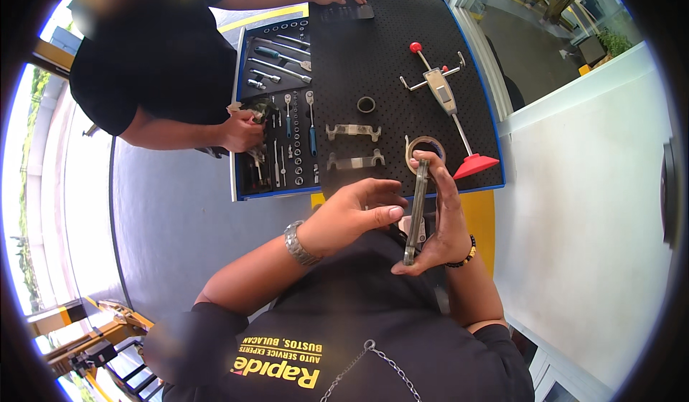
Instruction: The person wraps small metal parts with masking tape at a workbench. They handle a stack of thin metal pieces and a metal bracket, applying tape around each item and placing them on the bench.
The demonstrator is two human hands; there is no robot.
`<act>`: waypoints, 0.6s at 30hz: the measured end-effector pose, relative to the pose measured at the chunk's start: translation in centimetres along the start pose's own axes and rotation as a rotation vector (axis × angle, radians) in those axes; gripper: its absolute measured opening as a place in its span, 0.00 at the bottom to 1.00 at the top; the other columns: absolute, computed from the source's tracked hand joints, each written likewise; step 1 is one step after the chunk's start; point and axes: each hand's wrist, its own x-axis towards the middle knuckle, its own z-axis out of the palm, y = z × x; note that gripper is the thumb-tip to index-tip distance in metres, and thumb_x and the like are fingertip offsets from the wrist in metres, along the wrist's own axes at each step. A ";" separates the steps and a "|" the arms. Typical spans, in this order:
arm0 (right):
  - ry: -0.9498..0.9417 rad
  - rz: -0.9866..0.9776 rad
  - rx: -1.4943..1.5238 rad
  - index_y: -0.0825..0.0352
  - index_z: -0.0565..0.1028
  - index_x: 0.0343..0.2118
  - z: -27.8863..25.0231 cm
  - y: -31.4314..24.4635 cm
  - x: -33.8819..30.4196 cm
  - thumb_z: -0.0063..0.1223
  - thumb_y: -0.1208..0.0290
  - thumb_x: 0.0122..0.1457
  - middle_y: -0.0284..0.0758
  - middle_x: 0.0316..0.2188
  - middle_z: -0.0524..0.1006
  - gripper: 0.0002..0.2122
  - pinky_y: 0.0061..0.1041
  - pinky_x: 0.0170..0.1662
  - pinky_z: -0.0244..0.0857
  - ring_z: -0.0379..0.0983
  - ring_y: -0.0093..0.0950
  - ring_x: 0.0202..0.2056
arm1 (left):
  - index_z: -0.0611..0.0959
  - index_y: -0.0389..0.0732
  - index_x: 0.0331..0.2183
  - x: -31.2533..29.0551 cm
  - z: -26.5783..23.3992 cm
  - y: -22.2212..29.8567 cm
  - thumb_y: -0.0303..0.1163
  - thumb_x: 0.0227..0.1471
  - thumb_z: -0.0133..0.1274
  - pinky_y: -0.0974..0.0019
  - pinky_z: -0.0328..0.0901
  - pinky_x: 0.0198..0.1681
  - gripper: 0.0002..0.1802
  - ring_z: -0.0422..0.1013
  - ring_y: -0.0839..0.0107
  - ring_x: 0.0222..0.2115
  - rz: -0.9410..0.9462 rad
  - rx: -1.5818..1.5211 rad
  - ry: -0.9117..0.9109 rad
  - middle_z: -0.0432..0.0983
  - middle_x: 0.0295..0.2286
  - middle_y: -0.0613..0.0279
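My right hand (448,222) grips a brake pad (419,212) between thumb and fingertips. Seen edge on, the pad is a narrow, greyish metal piece standing nearly upright. My left hand (355,212) is beside it on the left, thumb stretched out and fingers loosely bent, with nothing visible in it. Beyond my hands, on the black cart top (402,57), lie two similar eared metal pieces, one farther (354,131) and one nearer (355,161). A roll of tan tape (427,143) sits just behind my right fingertips. Farther back is a small metal ring (366,105).
An open drawer (276,93) of sockets and ratchets juts out left. Another person (154,64) stands there, one hand on a dark plate (348,12), the other holding crumpled material over the drawer. A tool with red ends (440,90) lies right, near a white wall (574,208).
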 end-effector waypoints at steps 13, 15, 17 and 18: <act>-0.203 0.097 -0.214 0.61 0.48 0.76 3.0 -1.9 2.8 0.81 0.38 0.29 0.55 0.70 0.57 0.71 0.49 0.67 0.54 0.59 0.53 0.69 | 0.73 0.28 0.58 -0.8 -3.7 0.7 0.33 0.58 0.66 0.58 0.75 0.52 0.32 0.77 0.66 0.48 -0.146 -0.270 -0.179 0.78 0.48 0.52; -0.204 0.120 -0.192 0.61 0.48 0.76 3.3 -2.4 3.1 0.80 0.36 0.28 0.56 0.70 0.57 0.72 0.50 0.68 0.53 0.58 0.53 0.69 | 0.73 0.28 0.58 -1.2 -3.9 0.9 0.32 0.58 0.66 0.59 0.76 0.52 0.32 0.77 0.66 0.48 -0.145 -0.262 -0.172 0.78 0.49 0.52; -0.205 0.100 -0.199 0.62 0.48 0.76 3.6 -2.6 3.4 0.79 0.35 0.28 0.56 0.70 0.56 0.72 0.50 0.68 0.52 0.57 0.53 0.69 | 0.73 0.28 0.58 -1.8 -3.7 1.5 0.32 0.58 0.66 0.59 0.76 0.51 0.32 0.77 0.67 0.48 -0.133 -0.256 -0.157 0.78 0.49 0.52; -0.205 0.090 -0.202 0.63 0.48 0.76 3.7 -2.7 3.5 0.79 0.34 0.28 0.56 0.70 0.56 0.72 0.50 0.69 0.52 0.57 0.54 0.70 | 0.74 0.28 0.57 -2.0 -3.7 1.6 0.32 0.57 0.66 0.60 0.76 0.51 0.31 0.77 0.67 0.48 -0.121 -0.256 -0.157 0.78 0.49 0.52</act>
